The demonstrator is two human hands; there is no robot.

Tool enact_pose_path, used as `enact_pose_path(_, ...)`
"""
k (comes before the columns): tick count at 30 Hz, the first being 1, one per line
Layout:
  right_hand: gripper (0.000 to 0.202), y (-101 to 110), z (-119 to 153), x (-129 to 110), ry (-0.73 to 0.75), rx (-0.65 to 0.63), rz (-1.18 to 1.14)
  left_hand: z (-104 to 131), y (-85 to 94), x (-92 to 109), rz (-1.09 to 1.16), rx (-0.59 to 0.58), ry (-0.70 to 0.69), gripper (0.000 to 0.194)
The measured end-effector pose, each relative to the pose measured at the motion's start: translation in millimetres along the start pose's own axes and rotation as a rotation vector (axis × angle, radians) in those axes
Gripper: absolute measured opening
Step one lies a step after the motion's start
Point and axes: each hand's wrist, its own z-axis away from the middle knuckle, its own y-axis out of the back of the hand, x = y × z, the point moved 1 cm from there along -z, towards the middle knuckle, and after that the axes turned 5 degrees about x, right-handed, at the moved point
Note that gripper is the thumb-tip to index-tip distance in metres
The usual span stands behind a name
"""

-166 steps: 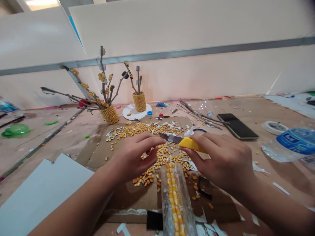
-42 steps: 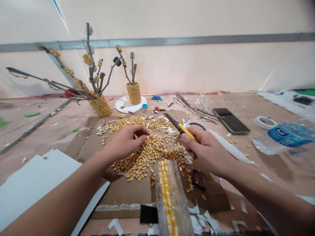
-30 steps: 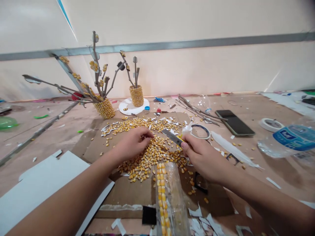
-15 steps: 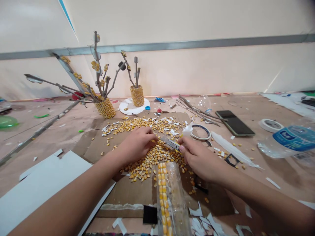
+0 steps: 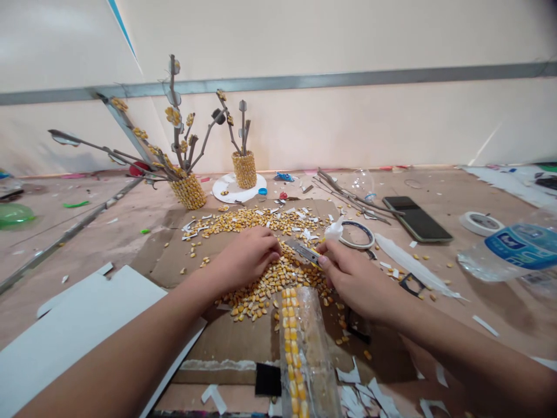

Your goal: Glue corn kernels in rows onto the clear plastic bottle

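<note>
My left hand (image 5: 249, 255) rests over a loose pile of corn kernels (image 5: 256, 296), its fingers curled down together. Whatever lies between those fingertips is hidden. In my right hand (image 5: 348, 273) is a utility knife (image 5: 303, 251), its blade pointing left toward my left hand, above the kernels. A white nozzle-like tip (image 5: 335, 229) shows just behind my right fingers; I cannot tell if the hand touches it. Nearer to me lies a clear plastic tube-like piece (image 5: 315, 348) with rows of kernels (image 5: 292, 348) stuck along its left side.
Behind the pile stand two kernel-covered pots (image 5: 188, 191) (image 5: 245, 170) with twigs. A tape roll (image 5: 357, 234), phone (image 5: 416, 218) and plastic bottle (image 5: 509, 249) lie to the right. White board (image 5: 100, 331) lies at left, paper scraps (image 5: 357, 400) at front.
The whole view has shifted slightly. My left fingers have drawn a little closer together over the kernels. The knife stays in my right hand, nearly in place.
</note>
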Motion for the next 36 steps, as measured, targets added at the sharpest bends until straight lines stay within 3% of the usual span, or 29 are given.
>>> enact_pose_path(3,0.018,0,2,0,0.04,0.053,-0.098,4,3.9,7,0.27,0.08,0.158,0.018)
enact_pose_path(8,0.011,0,7,-3,0.21,0.207,-0.274,12,7.0,18,0.86,0.148,0.308,0.023)
enact_pose_path(12,0.011,1,10,-2,0.349,0.335,-0.325,16,4.0,23,1.147,0.223,0.339,0.037)
enact_pose_path(17,0.009,3,13,-5,0.497,0.401,-0.233,18,2.6,29,1.284,0.25,0.302,0.034)
enact_pose_path(20,0.009,2,12,-6,0.499,0.386,-0.211,17,5.1,27,1.179,0.284,0.323,0.028)
enact_pose_path(24,0.011,1,8,-2,0.418,0.407,-0.243,14,7.8,16,0.594,0.349,0.296,0.009)
enact_pose_path(26,0.012,1,6,0,0.403,0.418,-0.251,11,5.4,9,0.299,0.313,0.201,0.013)
enact_pose_path(29,0.013,0,6,0,0.412,0.418,-0.243,7,-1.9,1,0.008,0.17,0.05,0.02)
enact_pose_path(32,0.014,1,8,-1,0.417,0.416,-0.226,6,-6.1,-1,-0.162,0.077,-0.025,0.02)
enact_pose_path(36,0.013,3,9,-2,0.408,0.408,-0.224,4,-6.3,4,-0.194,0.084,0.002,0.016)
